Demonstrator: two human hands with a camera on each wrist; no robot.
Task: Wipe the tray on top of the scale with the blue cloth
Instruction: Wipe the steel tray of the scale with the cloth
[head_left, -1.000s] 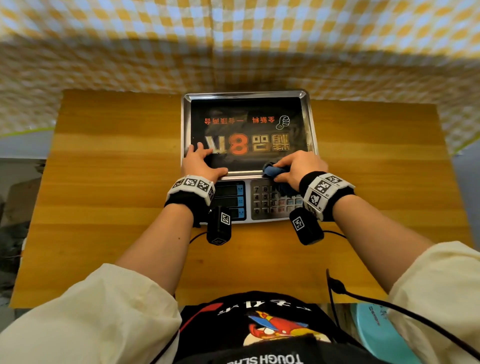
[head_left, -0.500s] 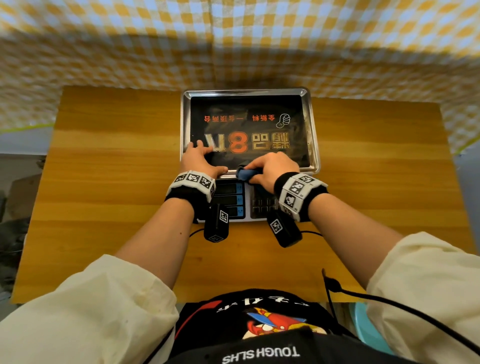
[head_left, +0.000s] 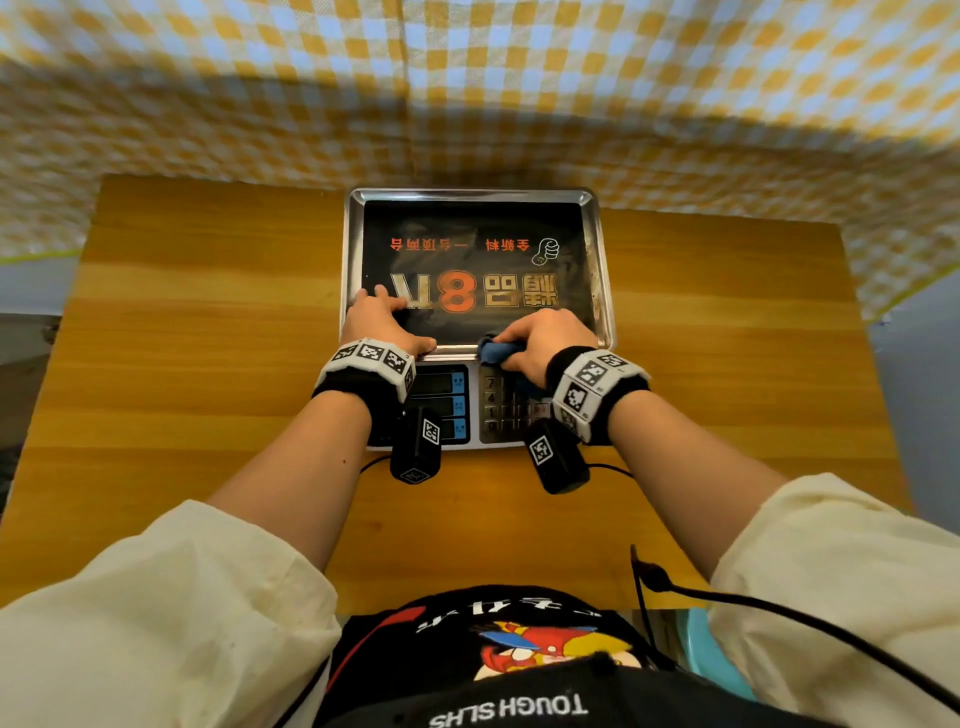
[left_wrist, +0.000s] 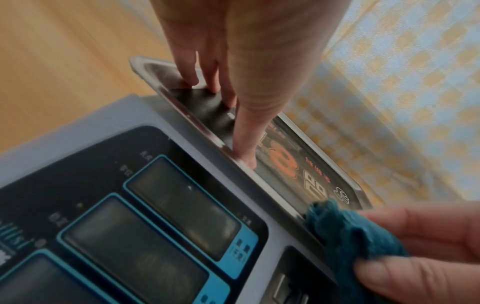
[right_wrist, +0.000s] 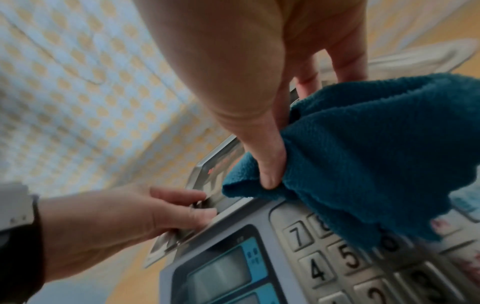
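A steel tray (head_left: 601, 270) with a dark printed liner sits on a grey scale (head_left: 470, 410) at the table's far middle. My left hand (head_left: 382, 322) rests on the tray's near-left corner, fingers straight on the liner (left_wrist: 205, 102) and thumb (left_wrist: 246, 148) on the near rim. My right hand (head_left: 540, 338) grips the bunched blue cloth (head_left: 496, 352) against the tray's near rim, right of centre. In the right wrist view the cloth (right_wrist: 363, 154) hangs over the scale's keypad (right_wrist: 345, 261), with the thumb pressed into it. The cloth (left_wrist: 348, 232) touches the rim in the left wrist view.
The scale stands on a wooden table (head_left: 208, 364) with bare wood on both sides. A yellow-and-blue checked cloth (head_left: 467, 93) hangs behind it. A black cable (head_left: 779, 613) runs across my lap at the right. A teal stool edge (head_left: 711, 654) shows below the table.
My right hand slid the cloth left along the tray's near rim, then back to the right. The left hand has stayed on the near-left corner.
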